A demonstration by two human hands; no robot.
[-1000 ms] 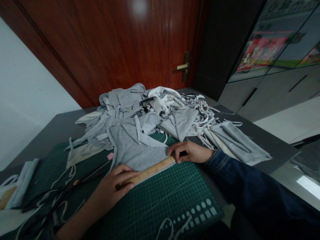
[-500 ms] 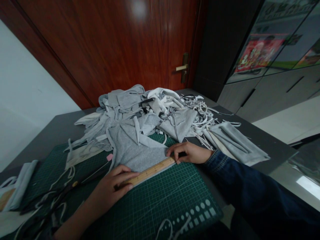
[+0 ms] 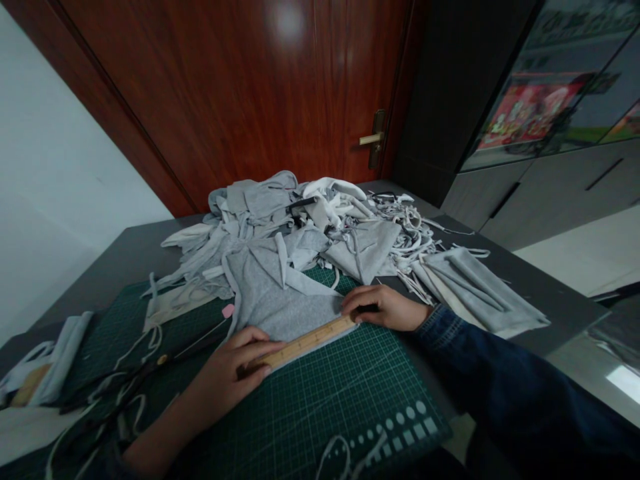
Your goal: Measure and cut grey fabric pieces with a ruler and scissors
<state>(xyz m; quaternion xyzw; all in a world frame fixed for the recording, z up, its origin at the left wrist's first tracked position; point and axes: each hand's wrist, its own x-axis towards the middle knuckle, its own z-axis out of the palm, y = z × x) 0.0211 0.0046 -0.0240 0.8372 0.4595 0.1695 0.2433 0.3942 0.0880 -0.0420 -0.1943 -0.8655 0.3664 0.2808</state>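
1. Left hand (image 3: 235,369) is gripping the near left end of a wooden ruler (image 3: 307,339).
2. Right hand (image 3: 391,307) is holding the ruler's far right end.
3. Ruler is lying along the near edge of grey fabric (image 3: 285,308) over the green cutting mat (image 3: 340,393).

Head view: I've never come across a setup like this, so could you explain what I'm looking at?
There is no machine here. You see a person's two bare hands from a camera worn on the head, looking forward and down.

The left hand holds one end of a wooden ruler. The right hand has its fingertips at the other end; whether they also pinch fabric is hard to tell. The ruler lies along the near edge of a grey cloth.

Beneath is a green gridded mat on a dark table. Dark scissors lie on the left, and a heap of fabric sits behind.
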